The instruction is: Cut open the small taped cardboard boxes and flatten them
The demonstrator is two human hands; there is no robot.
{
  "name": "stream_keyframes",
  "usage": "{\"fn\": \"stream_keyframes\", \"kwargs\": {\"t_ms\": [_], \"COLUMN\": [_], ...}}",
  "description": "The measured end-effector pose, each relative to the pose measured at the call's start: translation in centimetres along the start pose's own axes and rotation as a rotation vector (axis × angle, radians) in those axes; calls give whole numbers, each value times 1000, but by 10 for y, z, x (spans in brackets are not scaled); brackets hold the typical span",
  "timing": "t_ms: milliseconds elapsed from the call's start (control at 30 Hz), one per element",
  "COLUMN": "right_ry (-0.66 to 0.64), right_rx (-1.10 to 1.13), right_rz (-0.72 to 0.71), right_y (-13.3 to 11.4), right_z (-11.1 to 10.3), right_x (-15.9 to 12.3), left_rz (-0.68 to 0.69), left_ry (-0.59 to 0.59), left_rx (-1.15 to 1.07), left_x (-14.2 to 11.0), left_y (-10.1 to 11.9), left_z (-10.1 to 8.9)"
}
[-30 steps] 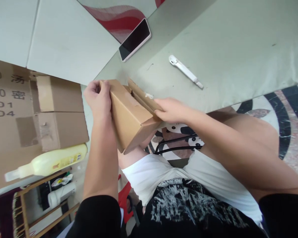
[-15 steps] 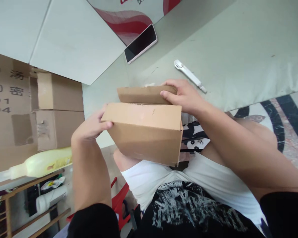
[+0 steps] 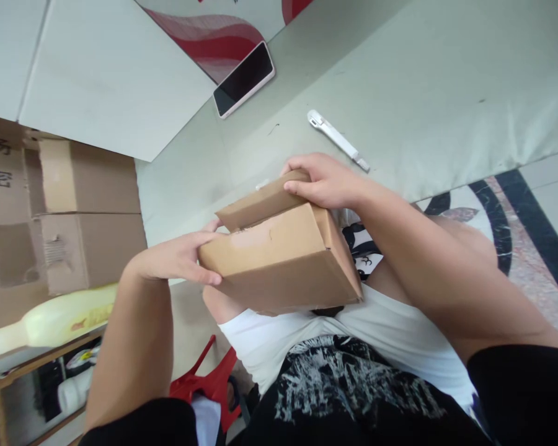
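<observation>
A brown cardboard box (image 3: 283, 279) is held above my lap, tilted, with a flap (image 3: 255, 201) standing up along its far side. My left hand (image 3: 190, 257) grips the box's left end, thumb on the near face and fingers behind. My right hand (image 3: 318, 179) pinches the right end of the raised flap, thumb on the near side and fingers over the far side. The inside of the box is hidden from view. Beyond my right hand, a white utility knife (image 3: 338, 140) lies on the pale table cover (image 3: 428, 93).
A phone (image 3: 244, 79) lies at the back by a white and red box (image 3: 204, 34). Large white panels (image 3: 97, 74) stand at the upper left. Several cardboard boxes (image 3: 102, 241) and a yellow bottle (image 3: 69, 316) are on the left. A red stool (image 3: 214, 384) is below.
The box has turned and tilted, its left end lower and more of its right side showing. My left hand has moved down with it; my right hand keeps the flap. The camera view has shifted right.
</observation>
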State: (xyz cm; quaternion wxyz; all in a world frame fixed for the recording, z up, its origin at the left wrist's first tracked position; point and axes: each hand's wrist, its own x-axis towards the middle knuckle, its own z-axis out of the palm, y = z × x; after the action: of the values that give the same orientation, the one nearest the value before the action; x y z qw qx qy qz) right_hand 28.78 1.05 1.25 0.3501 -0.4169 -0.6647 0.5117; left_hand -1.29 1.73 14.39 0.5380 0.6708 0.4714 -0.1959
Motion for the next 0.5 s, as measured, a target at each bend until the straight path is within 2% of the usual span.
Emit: {"fn": "stream_keyframes", "kwargs": {"t_ms": [100,167,267,300,367,433,500], "right_ry": [179,235,125,66,-35,-103,-97], "right_rx": [10,3,-36,-47,-53,-36,-20], "right_rz": [-64,-157,-282,-283,-232,-193,-213], "right_y": [3,3,1,2,4,6,9], "right_z": [2,6,13,15,17,18,18], "right_x": [-5,-8,-9,-9,-9,-9,-8], "left_rz": [-46,-110,-338,-417,-493,-462,-378], "left_ry": [171,302,502,567,656,756,867], "left_rx": [-197,-439,-1003,-1196,-1484,-1564,-1506], "left_x": [-5,-5,0,3,9,16,21], "left_y": [-11,-23,-42,-47,-53,-53,-52], "left_z": [2,1,-2,-4,-9,-14,-16]}}
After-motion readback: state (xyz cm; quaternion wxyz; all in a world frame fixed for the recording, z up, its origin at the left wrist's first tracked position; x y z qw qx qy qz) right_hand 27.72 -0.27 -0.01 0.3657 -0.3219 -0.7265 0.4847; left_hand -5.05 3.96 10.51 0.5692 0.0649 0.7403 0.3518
